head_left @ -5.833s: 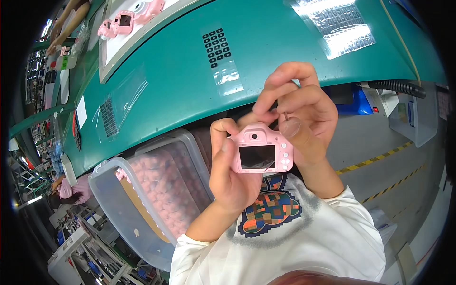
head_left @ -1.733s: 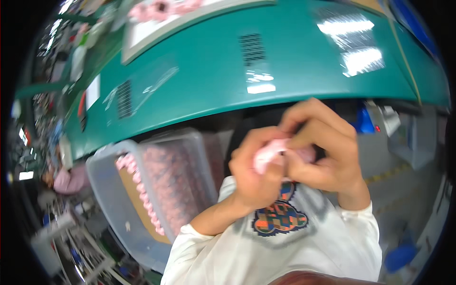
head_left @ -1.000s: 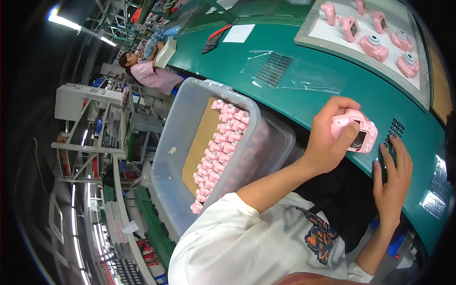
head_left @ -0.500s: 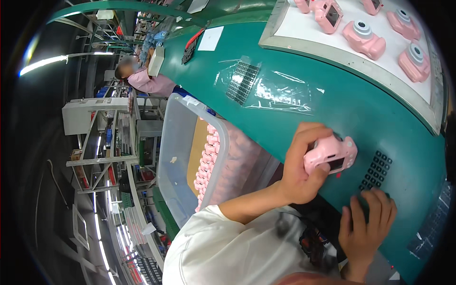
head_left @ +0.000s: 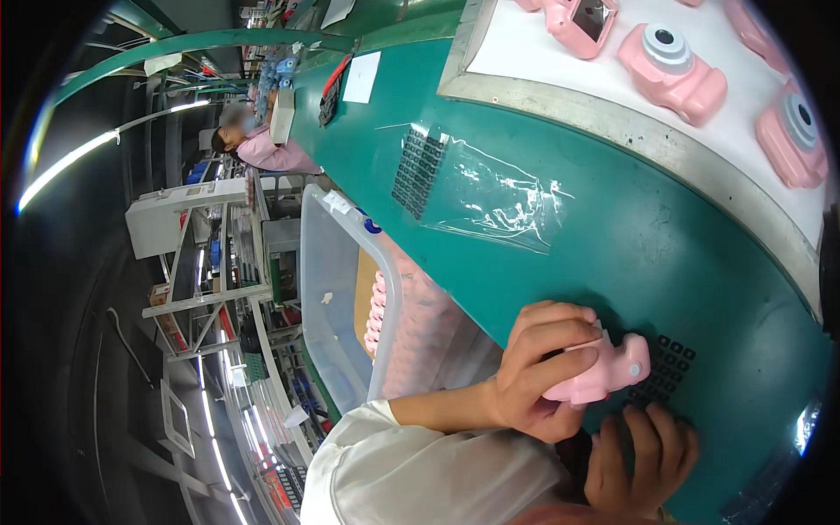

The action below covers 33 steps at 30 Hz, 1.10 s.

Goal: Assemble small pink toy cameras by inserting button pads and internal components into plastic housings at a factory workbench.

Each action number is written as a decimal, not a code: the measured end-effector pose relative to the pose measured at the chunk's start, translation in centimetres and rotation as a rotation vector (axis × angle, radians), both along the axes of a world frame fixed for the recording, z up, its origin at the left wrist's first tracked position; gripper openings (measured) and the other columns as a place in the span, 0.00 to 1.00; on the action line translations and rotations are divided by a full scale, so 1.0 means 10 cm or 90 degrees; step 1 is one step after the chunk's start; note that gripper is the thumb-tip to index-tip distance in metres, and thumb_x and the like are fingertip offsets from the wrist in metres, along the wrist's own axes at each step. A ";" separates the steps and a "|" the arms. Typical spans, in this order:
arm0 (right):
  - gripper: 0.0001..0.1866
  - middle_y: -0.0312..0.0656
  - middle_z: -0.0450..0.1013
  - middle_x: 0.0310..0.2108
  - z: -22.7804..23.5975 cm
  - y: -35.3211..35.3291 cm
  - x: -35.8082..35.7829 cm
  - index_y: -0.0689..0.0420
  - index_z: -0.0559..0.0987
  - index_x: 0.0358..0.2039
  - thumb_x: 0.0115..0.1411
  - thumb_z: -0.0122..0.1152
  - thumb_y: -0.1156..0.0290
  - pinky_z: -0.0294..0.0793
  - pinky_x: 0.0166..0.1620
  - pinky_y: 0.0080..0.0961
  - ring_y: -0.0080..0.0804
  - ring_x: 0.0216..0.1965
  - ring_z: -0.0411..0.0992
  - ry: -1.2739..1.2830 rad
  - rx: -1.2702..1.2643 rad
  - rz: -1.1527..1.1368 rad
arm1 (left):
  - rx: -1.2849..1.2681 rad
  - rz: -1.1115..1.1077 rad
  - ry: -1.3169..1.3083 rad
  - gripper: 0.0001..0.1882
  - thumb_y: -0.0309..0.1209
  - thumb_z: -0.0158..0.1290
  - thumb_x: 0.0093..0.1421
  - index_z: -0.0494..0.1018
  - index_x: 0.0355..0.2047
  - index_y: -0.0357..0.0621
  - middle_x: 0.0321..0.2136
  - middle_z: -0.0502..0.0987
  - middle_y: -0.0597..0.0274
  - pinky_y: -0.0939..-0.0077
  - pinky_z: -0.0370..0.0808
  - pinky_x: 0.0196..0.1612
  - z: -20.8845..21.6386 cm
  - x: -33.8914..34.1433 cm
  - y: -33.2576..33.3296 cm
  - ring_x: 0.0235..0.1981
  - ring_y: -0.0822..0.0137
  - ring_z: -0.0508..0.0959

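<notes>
1. The left hand (head_left: 547, 372) holds a pink camera (head_left: 602, 374), fingers wrapped around one end; the camera is just above the green table (head_left: 542, 276), near its edge.
2. The right hand (head_left: 643, 457) has its fingers loosely bent at the near end of a sheet (head_left: 672, 360) of black squares; whether it pinches anything I cannot tell.
3. A clear tub (head_left: 325, 262) stands beside the table, to the left. Inside are brown cardboard (head_left: 364, 278) and a column of pink pieces (head_left: 376, 313); more pink shows blurred through the wall.
4. A grey-framed tray (head_left: 560, 109) on the table carries several pink cameras (head_left: 674, 74) on its white base, some cut off by the picture's edge.
5. Clear film (head_left: 499, 197) lies by another black-squared sheet (head_left: 418, 173).
</notes>
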State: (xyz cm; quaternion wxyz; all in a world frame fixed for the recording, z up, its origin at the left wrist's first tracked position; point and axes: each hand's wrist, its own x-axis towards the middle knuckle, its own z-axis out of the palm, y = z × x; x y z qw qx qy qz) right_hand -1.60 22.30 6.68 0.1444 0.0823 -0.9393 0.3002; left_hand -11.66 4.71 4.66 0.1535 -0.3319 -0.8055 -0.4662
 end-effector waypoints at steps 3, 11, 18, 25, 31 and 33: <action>0.06 0.42 0.79 0.48 -0.06 0.00 0.06 0.51 0.81 0.41 0.64 0.61 0.68 0.71 0.50 0.46 0.42 0.50 0.76 -0.006 0.011 0.021 | -0.006 0.003 0.002 0.25 0.24 0.54 0.52 0.72 0.52 0.35 0.48 0.75 0.42 0.54 0.76 0.51 0.01 -0.02 0.00 0.47 0.44 0.77; 0.11 0.46 0.77 0.52 -0.11 0.00 0.06 0.54 0.79 0.44 0.60 0.60 0.71 0.69 0.51 0.51 0.47 0.52 0.73 0.000 -0.009 0.062 | -0.027 0.002 -0.053 0.28 0.21 0.57 0.54 0.70 0.56 0.30 0.54 0.72 0.41 0.55 0.73 0.55 0.19 -0.37 -0.21 0.52 0.46 0.74; 0.12 0.46 0.77 0.51 0.06 0.16 0.11 0.54 0.79 0.44 0.59 0.61 0.72 0.68 0.51 0.49 0.46 0.52 0.73 -0.128 0.051 0.120 | -0.061 -0.017 -0.115 0.29 0.18 0.58 0.51 0.69 0.57 0.31 0.54 0.74 0.44 0.60 0.71 0.56 0.35 -0.74 0.12 0.50 0.50 0.74; 0.12 0.38 0.79 0.49 0.00 0.05 0.03 0.52 0.82 0.41 0.56 0.68 0.68 0.69 0.50 0.38 0.34 0.52 0.76 -0.048 -0.108 0.001 | -0.173 -0.006 -0.048 0.24 0.15 0.52 0.58 0.70 0.56 0.33 0.49 0.73 0.49 0.72 0.74 0.48 0.50 -1.12 0.14 0.46 0.59 0.74; 0.13 0.39 0.77 0.51 0.02 0.08 0.09 0.53 0.81 0.41 0.54 0.68 0.68 0.68 0.53 0.37 0.34 0.55 0.74 -0.048 -0.125 -0.011 | -0.033 -0.011 -0.107 0.18 0.20 0.58 0.60 0.73 0.52 0.37 0.47 0.75 0.55 0.71 0.79 0.48 0.64 -1.39 0.62 0.44 0.63 0.76; 0.13 0.39 0.77 0.51 0.02 0.09 0.10 0.54 0.81 0.41 0.54 0.68 0.68 0.67 0.54 0.38 0.34 0.55 0.73 -0.039 -0.134 -0.016 | 0.000 -0.038 -0.124 0.17 0.21 0.59 0.60 0.74 0.50 0.37 0.45 0.76 0.56 0.71 0.80 0.47 0.60 -1.55 0.79 0.43 0.64 0.76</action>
